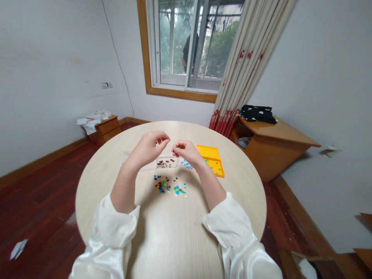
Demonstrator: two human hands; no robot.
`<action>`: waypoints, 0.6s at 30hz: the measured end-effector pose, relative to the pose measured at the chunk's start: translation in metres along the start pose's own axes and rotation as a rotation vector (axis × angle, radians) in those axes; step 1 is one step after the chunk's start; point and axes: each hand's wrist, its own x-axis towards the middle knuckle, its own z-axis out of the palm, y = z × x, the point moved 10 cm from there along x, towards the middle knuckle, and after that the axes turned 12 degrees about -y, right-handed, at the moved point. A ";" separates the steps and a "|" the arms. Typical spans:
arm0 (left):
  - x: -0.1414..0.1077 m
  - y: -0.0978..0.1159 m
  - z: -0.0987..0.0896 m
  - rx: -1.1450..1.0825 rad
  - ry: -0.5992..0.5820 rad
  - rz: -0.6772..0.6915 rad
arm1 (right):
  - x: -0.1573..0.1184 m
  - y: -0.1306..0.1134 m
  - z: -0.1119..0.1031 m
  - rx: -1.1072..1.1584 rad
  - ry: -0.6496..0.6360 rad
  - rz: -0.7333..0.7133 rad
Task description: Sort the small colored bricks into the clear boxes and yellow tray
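Both hands are raised above the far half of the round table (171, 236), with fingertips close together but apart. My left hand (149, 146) is closed, its thumb and fingertips meeting; anything between them is too small to see. In a pinch, my right hand (186, 150) has a tiny dark spot at its fingertips that I cannot make out. Under the hands is a clear plastic box (157, 166) with brown bricks (166, 162) in it. Nearer lie a mixed heap of tiny toy bricks (162, 185) and a smaller mostly blue and green cluster (178, 190).
An open yellow case (208, 150) holding green bricks (215, 167) lies by my right forearm. Blue bricks (186, 165) are partly behind my right hand. Beyond the table stand a wooden desk (279, 133) at right and a small cabinet (109, 130) at left.
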 end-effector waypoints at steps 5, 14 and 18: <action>0.000 0.001 0.000 0.001 -0.005 -0.004 | -0.001 0.000 0.001 -0.008 0.006 0.017; 0.000 0.000 0.000 -0.007 -0.010 -0.015 | 0.000 0.002 0.004 -0.054 -0.013 0.039; 0.001 0.001 0.000 -0.006 -0.022 -0.028 | 0.004 0.012 0.021 -0.339 -0.106 0.109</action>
